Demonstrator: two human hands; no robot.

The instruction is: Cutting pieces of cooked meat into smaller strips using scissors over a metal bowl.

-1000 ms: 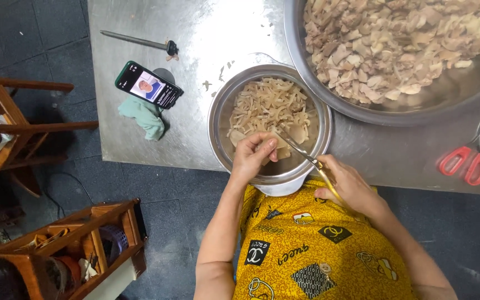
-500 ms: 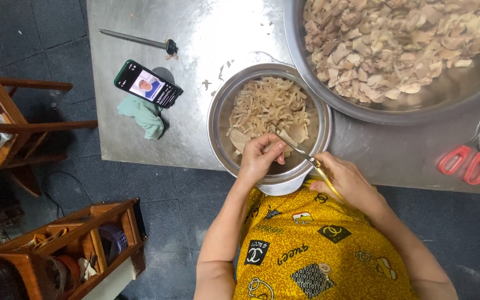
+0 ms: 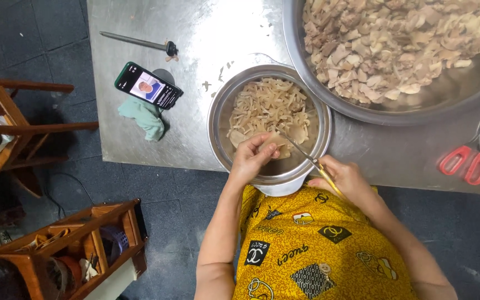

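My left hand (image 3: 253,158) holds a pale flat piece of meat (image 3: 276,143) over the near side of a small steel bowl (image 3: 218,119) filled with thin pale strips. My right hand (image 3: 345,180) grips yellow-handled scissors (image 3: 306,158), whose blades reach into the bowl and meet the piece. The bowl stands at the front edge of a steel table (image 3: 195,33).
A large steel basin (image 3: 418,108) of pale meat chunks fills the back right. Red-handled scissors (image 3: 468,161) lie at the right. A phone (image 3: 148,85) rests on a green cloth (image 3: 143,116); a sharpening rod (image 3: 137,43) lies behind. Wooden stools stand on the left.
Both hands have shifted slightly further into the bowl, the scissors now at the piece held in my left hand. Everything else stays in place.
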